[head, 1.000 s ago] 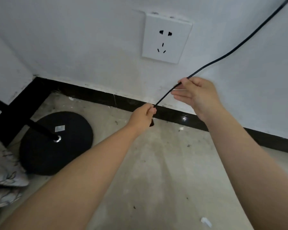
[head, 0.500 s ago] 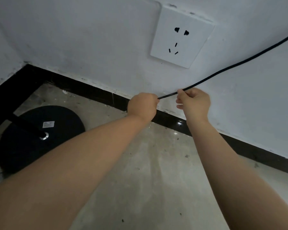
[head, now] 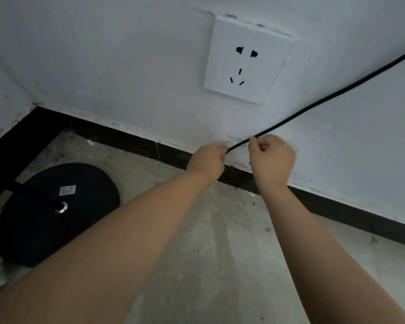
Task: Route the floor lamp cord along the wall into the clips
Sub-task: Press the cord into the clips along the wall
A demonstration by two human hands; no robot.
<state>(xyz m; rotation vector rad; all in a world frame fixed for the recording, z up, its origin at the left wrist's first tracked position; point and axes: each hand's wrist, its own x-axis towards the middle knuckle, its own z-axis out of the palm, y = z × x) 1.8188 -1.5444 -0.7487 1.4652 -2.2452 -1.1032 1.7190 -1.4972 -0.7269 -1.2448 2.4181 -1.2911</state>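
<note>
A thin black lamp cord [head: 332, 97] runs from the upper right edge down along the white wall to my hands. My right hand [head: 270, 157] pinches it low on the wall, just above the black skirting. A short way to the left, my left hand [head: 207, 161] is closed on the cord's lower stretch. Between the two hands a small pale clip [head: 232, 139] seems to sit on the wall behind the taut cord; it is hard to make out. The lamp's round black base [head: 56, 213] stands on the floor at the left, with its pole rising out of view.
A white wall socket [head: 249, 60] is mounted above my hands. Black skirting [head: 351, 209] lines the foot of the wall and turns at the corner on the left. The floor [head: 220, 253] is bare grey concrete. Pale cloth lies at the far left edge.
Both hands have moved with the cord toward the wall and down close to the skirting. They have come nearer to each other, and the cord between them is short and taut.
</note>
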